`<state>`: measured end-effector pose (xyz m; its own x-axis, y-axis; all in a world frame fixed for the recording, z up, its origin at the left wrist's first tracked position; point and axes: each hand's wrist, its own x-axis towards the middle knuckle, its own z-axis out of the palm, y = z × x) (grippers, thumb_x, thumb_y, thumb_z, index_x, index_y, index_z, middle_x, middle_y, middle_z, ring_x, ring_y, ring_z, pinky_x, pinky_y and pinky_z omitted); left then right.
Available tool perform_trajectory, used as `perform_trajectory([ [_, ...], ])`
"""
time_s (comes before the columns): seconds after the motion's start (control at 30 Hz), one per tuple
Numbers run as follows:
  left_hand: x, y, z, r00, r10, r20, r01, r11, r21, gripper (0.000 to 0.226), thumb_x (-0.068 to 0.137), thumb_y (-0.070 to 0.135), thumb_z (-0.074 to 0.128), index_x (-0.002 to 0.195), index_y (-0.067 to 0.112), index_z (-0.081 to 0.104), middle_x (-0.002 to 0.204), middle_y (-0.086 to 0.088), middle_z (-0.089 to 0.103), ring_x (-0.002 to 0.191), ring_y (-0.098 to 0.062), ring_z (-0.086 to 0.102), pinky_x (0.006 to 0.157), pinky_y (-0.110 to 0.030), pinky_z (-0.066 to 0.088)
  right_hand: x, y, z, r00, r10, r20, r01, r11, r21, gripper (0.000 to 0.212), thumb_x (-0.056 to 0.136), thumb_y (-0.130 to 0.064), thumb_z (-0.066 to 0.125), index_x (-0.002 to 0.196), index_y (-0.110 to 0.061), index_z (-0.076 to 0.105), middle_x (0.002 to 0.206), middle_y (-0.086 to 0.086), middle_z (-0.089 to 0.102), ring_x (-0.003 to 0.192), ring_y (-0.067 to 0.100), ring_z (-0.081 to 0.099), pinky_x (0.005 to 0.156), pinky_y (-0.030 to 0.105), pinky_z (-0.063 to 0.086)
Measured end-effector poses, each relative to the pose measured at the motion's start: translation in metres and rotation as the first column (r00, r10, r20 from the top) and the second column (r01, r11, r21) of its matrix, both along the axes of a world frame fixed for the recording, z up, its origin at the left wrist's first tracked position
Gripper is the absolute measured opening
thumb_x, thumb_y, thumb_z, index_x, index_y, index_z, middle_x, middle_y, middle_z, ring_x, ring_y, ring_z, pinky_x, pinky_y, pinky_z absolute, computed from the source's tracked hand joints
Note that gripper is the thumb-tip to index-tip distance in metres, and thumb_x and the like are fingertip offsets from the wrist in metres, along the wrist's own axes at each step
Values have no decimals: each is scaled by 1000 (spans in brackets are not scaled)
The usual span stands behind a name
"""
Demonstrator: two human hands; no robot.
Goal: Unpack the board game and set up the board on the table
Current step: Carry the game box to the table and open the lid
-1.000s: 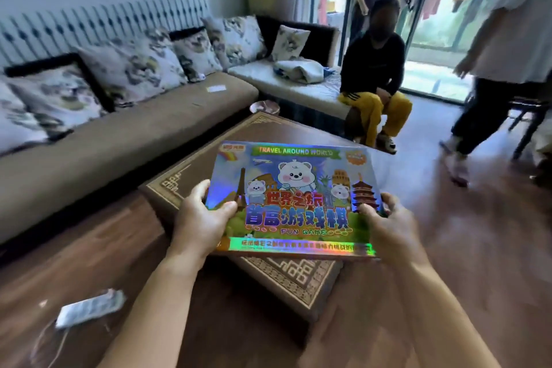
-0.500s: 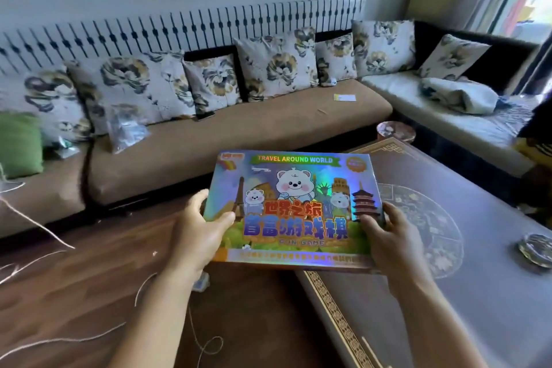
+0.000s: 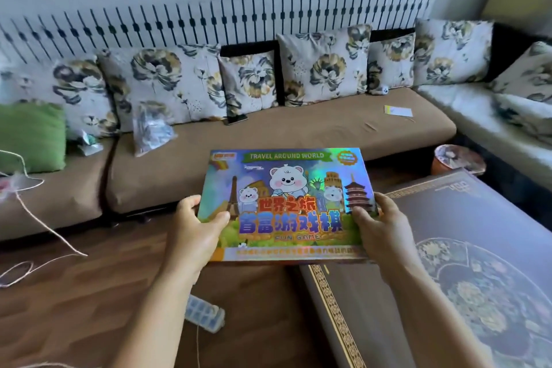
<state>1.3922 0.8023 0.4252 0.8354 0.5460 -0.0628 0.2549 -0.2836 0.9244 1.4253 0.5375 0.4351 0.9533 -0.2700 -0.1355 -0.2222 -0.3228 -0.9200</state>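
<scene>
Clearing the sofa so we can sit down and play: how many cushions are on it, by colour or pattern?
Floral cushions: 7
Green cushion: 1
Total: 8

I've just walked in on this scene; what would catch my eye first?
First, the shiny, rainbow-foiled board game box with cartoon bears, held level in mid-air at the centre, the left hand and right hand gripping its side edges. Behind it runs a long brown sofa lined with flower-print cushions. At the lower right lies the dark patterned table.
</scene>
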Motion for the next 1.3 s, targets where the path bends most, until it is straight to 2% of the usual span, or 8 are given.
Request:
perform_trajectory([
  [0.17, 104, 38, 11, 999, -34, -13, 34, 999, 12, 53, 80, 22, 71, 126, 17, 45, 98, 5, 58, 92, -19, 61, 78, -32, 47, 95, 41, 8, 999, -43, -20, 43, 999, 30, 41, 91, -28, 58, 130, -24, 45, 102, -4, 63, 77, 14, 68, 70, 38, 59],
  [0.3, 173, 54, 18, 998, -60, -11, 61, 997, 40, 55, 81, 19, 70, 129, 12, 44, 102, 3, 55, 90, -18, 58, 75, -29, 43, 154, 61, 11, 997, -73, -35, 74, 996, 46, 39, 90, -29, 58, 127, -24, 46, 103, -4, 65, 78, 17, 69, 73, 41, 58],
  [0.4, 226, 60, 16, 995, -95, -33, 97, 994, 58, 55, 82, 21, 68, 130, 14, 44, 103, 5, 51, 92, -18, 54, 77, -29, 40, 197, 68, 11, 993, -111, -46, 114, 992, 52, 42, 92, -28, 57, 131, -22, 44, 101, -5, 62, 74, 15, 68, 65, 35, 58],
  [0.53, 308, 60, 9, 988, -151, -35, 153, 987, 48, 52, 81, 22, 68, 128, 16, 44, 100, 6, 53, 91, -17, 55, 75, -28, 41, 266, 66, 7, 983, -174, -55, 177, 982, 67, 43, 92, -27, 58, 132, -22, 44, 84, -14, 57, 70, 11, 67, 59, 31, 56],
  [0.77, 450, 54, 14, 963, -269, -13, 270, 959, 84, 44, 81, 23, 70, 117, 25, 44, 91, 15, 56, 90, -14, 60, 79, -30, 47, 391, 59, 3, 955, -297, -10, 297, 955, -9, 39, 88, -26, 62, 126, -25, 51, 87, -12, 59, 72, 13, 65, 74, 38, 56],
  [1.0, 572, 49, 16, 929, -370, 1, 369, 926, 77, 48, 83, 22, 68, 125, 21, 45, 90, 19, 53, 88, -11, 59, 78, -30, 47, 487, 56, -3, 926, -377, -10, 376, 926, -40, 37, 87, -25, 62, 122, -26, 54, 92, -7, 63, 84, 18, 64, 81, 41, 54],
  [1.17, 665, 34, 3, 863, -506, 5, 504, 861, 70, 42, 85, 20, 66, 118, 25, 41, 85, 22, 48, 77, 5, 51, 71, -24, 40, 548, 54, -14, 856, -517, 4, 516, 855, -58, 37, 85, -25, 63, 121, -26, 54, 97, -5, 65, 89, 20, 65, 84, 44, 53],
  [1.3, 746, 16, 4, 762, -647, -18, 645, 757, 109, 42, 84, 22, 67, 119, 23, 43, 93, 13, 54, 86, -14, 57, 77, -31, 46, 592, 54, -21, 743, -670, 17, 670, 742, -41, 39, 84, -26, 63, 122, -27, 54, 98, -7, 65, 89, 20, 66, 83, 46, 54],
])
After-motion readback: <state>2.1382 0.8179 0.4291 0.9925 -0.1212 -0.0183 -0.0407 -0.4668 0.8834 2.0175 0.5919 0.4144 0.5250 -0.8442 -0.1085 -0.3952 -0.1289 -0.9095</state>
